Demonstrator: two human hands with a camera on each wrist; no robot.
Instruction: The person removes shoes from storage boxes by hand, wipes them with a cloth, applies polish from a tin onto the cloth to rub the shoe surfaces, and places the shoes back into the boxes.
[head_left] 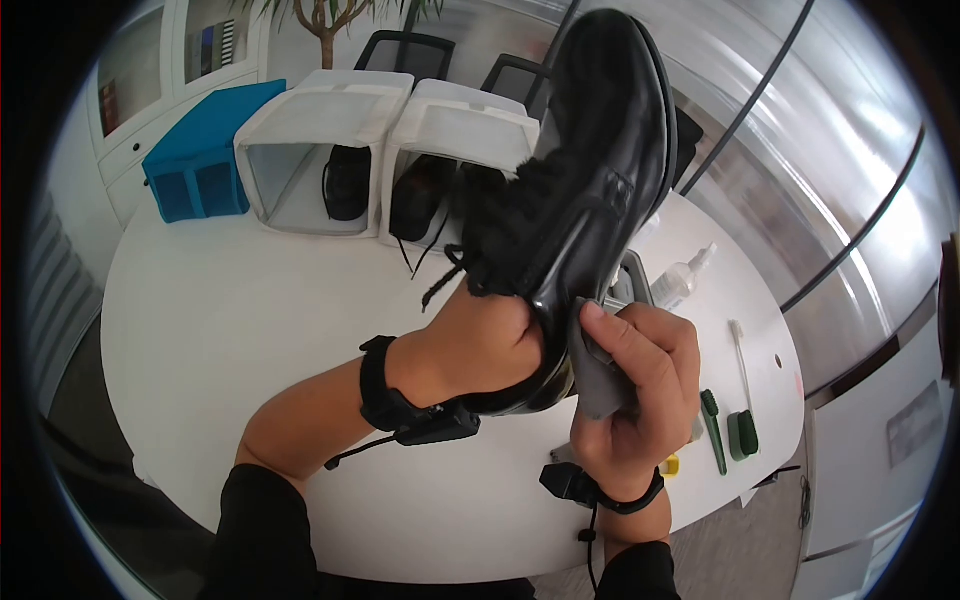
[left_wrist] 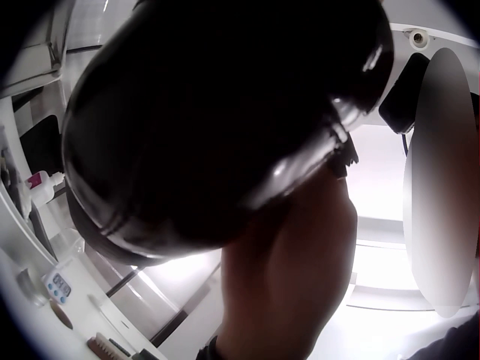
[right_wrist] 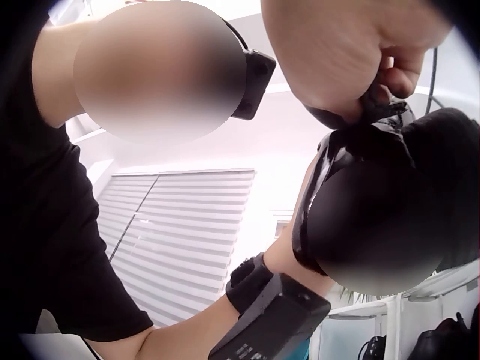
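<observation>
A black lace-up leather shoe (head_left: 610, 150) is held up over the table, its toe pointing up and away. My left hand (head_left: 475, 345) reaches into the shoe's opening, so its fingers are hidden inside. In the left wrist view, the dark shoe (left_wrist: 225, 127) fills much of the picture above that hand (left_wrist: 292, 255). My right hand (head_left: 650, 380) pinches a grey cloth (head_left: 600, 375) between thumb and fingers, against the heel side of the shoe. The right wrist view shows the right hand (right_wrist: 352, 52) close over the shoe's edge.
On the white table (head_left: 230, 310), two white boxes (head_left: 310, 105) hold dark shoes, beside a blue box (head_left: 215, 150). To the right are a clear spray bottle (head_left: 680, 280), a green-handled brush (head_left: 713, 430) and a green block-shaped brush (head_left: 743, 435). A small timer (left_wrist: 58, 287) shows at left.
</observation>
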